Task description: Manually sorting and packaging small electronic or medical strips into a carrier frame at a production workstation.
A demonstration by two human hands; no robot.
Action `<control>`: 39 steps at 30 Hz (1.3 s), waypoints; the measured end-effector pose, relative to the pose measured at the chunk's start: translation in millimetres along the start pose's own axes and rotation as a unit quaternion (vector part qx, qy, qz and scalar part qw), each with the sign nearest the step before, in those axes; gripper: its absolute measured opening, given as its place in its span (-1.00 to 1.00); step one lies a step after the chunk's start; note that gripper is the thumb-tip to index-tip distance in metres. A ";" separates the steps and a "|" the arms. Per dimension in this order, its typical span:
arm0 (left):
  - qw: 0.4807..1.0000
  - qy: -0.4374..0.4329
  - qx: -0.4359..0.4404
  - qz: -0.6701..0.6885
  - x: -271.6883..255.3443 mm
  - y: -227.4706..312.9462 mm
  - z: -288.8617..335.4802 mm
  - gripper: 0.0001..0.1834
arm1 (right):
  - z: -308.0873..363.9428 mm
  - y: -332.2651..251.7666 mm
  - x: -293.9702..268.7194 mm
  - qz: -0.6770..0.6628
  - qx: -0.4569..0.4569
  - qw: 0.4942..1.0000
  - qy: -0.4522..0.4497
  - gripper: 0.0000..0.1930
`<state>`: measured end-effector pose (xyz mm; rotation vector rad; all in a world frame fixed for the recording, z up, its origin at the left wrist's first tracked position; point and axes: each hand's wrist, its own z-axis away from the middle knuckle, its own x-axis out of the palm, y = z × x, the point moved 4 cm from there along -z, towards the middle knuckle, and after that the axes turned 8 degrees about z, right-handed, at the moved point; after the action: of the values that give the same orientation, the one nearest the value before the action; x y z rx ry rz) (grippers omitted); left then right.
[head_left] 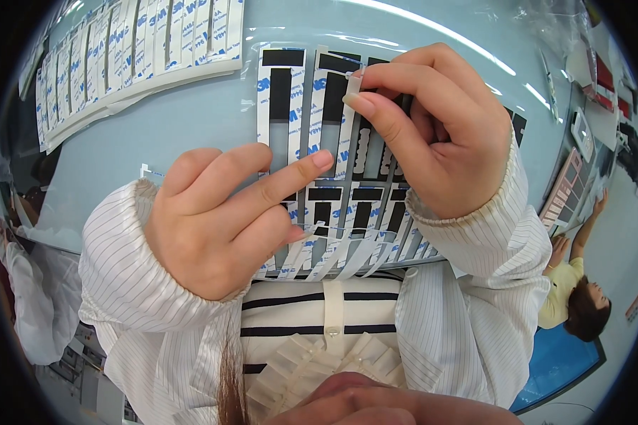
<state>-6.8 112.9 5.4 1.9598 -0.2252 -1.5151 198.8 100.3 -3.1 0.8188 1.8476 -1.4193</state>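
Several black T-shaped parts [280, 95] lie in rows, edged with white adhesive-tape strips printed in blue. My right hand [443, 134] pinches a narrow whitish strip [354, 86] between thumb and index finger, over the upper row; its lower end meets a tape strip. My left hand [216, 219] lies palm down with the index finger stretched over the tape strips beside the second part; the middle and ring fingers are bent. Its thumb tip is at a curved clear film [354, 230] with pale strips fanning from it, above the lower row. I cannot make out whether the thumb grips this film.
A white sheet of blue-printed tape strips [138, 42] lies at the far left of the glossy pale-blue table [170, 117]. To the right are a calculator [583, 134] and a pink-framed tray [561, 188]. Another person [578, 297] is at the right.
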 end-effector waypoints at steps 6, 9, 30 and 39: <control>0.999 0.022 0.023 -0.025 -2.0 -0.5 0.5 -0.63 | 1.5 -5.4 -1.8 0.057 -0.035 0.998 0.022 -0.81; 0.999 0.021 0.017 -0.033 -1.7 -1.6 0.1 -0.63 | 2.8 -4.0 -1.5 0.114 -0.070 0.990 0.034 -0.78; 0.999 0.013 0.018 0.029 -2.7 -3.2 -4.0 -0.67 | 28.3 -10.6 -7.7 0.277 -0.151 0.941 -0.120 -0.31; 0.998 0.009 0.012 0.054 -2.1 -5.4 -3.9 -0.65 | 24.2 -3.0 -7.7 0.284 -0.123 0.946 -0.095 -0.34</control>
<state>-5.2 119.6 4.5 1.9469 -0.3369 -1.4324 204.0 75.5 0.1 0.9494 1.4413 -0.8496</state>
